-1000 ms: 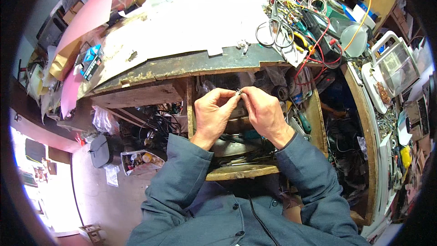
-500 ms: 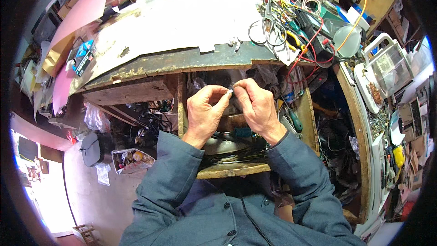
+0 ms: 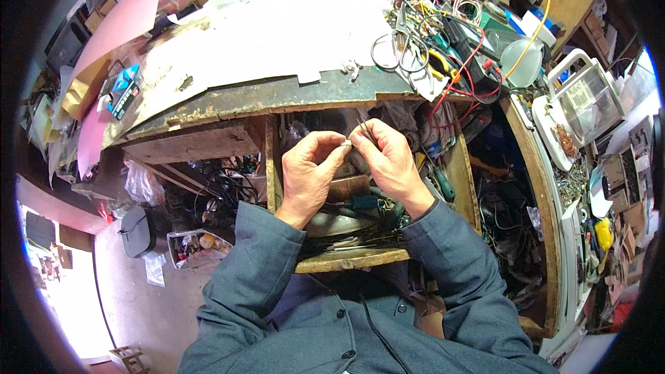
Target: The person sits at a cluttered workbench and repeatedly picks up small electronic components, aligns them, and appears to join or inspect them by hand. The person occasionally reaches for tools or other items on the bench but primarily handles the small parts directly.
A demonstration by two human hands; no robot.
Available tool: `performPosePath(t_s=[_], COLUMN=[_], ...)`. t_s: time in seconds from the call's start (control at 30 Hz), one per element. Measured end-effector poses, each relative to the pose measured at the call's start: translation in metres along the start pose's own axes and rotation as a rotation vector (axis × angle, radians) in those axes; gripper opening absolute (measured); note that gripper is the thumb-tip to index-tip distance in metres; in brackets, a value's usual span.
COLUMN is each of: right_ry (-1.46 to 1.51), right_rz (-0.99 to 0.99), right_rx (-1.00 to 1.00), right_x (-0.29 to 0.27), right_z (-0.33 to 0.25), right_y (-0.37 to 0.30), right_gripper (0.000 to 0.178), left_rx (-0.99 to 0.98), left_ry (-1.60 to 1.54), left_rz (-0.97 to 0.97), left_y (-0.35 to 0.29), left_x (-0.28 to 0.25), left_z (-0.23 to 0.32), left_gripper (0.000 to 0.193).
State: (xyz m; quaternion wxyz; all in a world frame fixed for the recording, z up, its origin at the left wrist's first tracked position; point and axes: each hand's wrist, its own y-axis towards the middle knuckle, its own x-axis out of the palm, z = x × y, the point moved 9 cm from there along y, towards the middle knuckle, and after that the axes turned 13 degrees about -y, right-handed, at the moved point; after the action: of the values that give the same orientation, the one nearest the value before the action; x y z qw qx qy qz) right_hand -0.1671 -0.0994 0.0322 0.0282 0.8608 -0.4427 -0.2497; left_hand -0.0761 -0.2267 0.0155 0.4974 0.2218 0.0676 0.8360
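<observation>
Both hands meet above an open wooden drawer [image 3: 350, 263]. My left hand [image 3: 307, 172] is closed, thumb and forefinger pinching a tiny white piece [image 3: 348, 143]. My right hand [image 3: 391, 166] is closed too, its fingertips touching the piece from the other side. A slim pair of metal tweezers [image 3: 364, 129] pokes out between the right thumb and forefinger; most of it is hidden by the fingers. Below the hands, the drawer holds a brown cylinder [image 3: 348, 189], a teal block [image 3: 367, 202] and a green-handled tool [image 3: 444, 184].
Beyond the drawer, a white sheet [image 3: 277, 34] covers the bench top. Scissors [image 3: 402, 48], yellow-handled pliers [image 3: 439, 64] and red test leads [image 3: 463, 83] crowd its right end. A blue box [image 3: 125, 90] lies at the left. A litter box [image 3: 197, 248] stands on the floor.
The tweezers in my right hand have swung and their thin prongs now show above the fingers. Both hands stay pinched together over the drawer. The whole view has shifted slightly.
</observation>
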Motion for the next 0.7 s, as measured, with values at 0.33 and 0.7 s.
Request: performPosePath(t_s=[0.33, 0.7], right_ry=[-0.144, -0.313], right_rz=[0.097, 0.114], right_rx=[-0.212, -0.178], right_x=[-0.006, -0.013], right_z=[-0.033, -0.046], right_y=[-0.009, -0.011], right_gripper=[0.008, 0.010], left_rx=[-0.277, -0.181], left_ry=[-0.392, -0.309], left_rz=[0.004, 0.026], left_y=[0.002, 0.006], left_x=[0.002, -0.005], left_z=[-0.015, -0.009], left_gripper=[0.021, 0.015])
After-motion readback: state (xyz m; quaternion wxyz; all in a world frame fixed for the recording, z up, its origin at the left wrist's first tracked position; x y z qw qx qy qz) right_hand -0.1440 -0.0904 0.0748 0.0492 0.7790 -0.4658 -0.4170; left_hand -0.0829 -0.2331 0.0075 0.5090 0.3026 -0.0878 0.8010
